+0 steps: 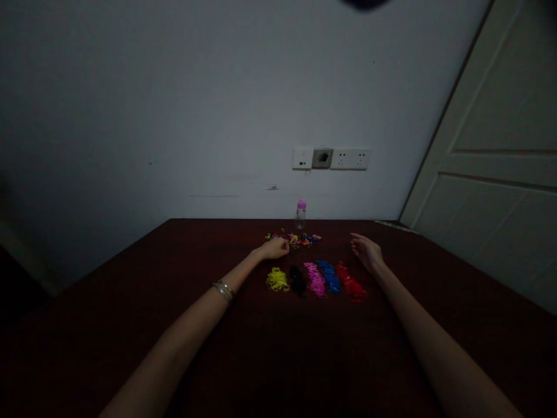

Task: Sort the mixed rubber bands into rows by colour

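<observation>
My left hand [275, 248] rests at the near left edge of a mixed-colour pile of small rubber bands [300, 239]. Its fingers are curled closed, and whatever they may hold is hidden. To the right, my right hand [366, 253] is apart from the piles, fingers stretched out and nothing visible in them. Nearer me lies a row of sorted bands: a yellow pile [277, 280], a black pile [297, 280], a pink pile [315, 280], a blue pile [329, 277] and a red pile [350, 282].
A clear bottle with a pink top [300, 215] stands behind the mixed pile on the dark red table [243, 360]. The wall behind carries a row of sockets [350, 159]. A panelled door [500, 174] borders the right side.
</observation>
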A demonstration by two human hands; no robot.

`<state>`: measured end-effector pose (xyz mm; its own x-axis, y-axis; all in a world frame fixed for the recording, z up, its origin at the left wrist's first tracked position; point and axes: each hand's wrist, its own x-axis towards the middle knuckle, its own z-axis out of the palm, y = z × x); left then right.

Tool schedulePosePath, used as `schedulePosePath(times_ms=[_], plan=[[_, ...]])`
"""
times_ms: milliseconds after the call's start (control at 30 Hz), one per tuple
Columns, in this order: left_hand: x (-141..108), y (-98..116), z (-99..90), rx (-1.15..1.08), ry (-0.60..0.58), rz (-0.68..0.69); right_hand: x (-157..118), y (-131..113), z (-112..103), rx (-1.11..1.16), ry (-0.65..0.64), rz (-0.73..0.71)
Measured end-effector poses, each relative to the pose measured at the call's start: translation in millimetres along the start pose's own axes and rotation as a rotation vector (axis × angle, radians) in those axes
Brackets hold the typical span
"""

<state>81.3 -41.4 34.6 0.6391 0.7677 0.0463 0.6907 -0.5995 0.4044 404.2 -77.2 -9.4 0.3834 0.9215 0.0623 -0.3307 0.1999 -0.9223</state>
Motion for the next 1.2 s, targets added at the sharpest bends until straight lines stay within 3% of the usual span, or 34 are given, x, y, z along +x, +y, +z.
schedulePosePath(times_ms=[233, 367, 433, 533, 667, 833, 1200], plan=[[-11.4, 16.3, -14.7, -0.283, -0.295, 0.004, -0.8, -2.5, 1.9, 0.017, 0.028, 0.019], [-10.1, 15.4, -13.4, -0.363, -0.338, 0.052, -3.0, -4.3, 3.4, 0.023, 0.034, 0.012], [-7.3, 8.9, -12.8, -0.382, -0.26, 0.062, -3.9, -4.7, 3.7, 0.025, 0.038, 0.008], [-3.8, -8.5, -10.7, -0.417, -0.042, 0.02, -4.1, -4.6, 3.8, 0.022, 0.034, 0.006], [-5.8, -37.3, -4.8, -0.415, 0.269, -0.149, -2.4, -3.6, 4.1, -0.014, 0.049, -0.007], [-13.7, -64.4, 2.6, -0.373, 0.537, -0.263, 0.4, 0.3, 5.1, -0.105, 0.024, -0.074], [-21.3, -72.2, 8.8, -0.572, 0.595, -0.237, 0.5, 7.2, 4.5, -0.413, 0.011, -0.159]])
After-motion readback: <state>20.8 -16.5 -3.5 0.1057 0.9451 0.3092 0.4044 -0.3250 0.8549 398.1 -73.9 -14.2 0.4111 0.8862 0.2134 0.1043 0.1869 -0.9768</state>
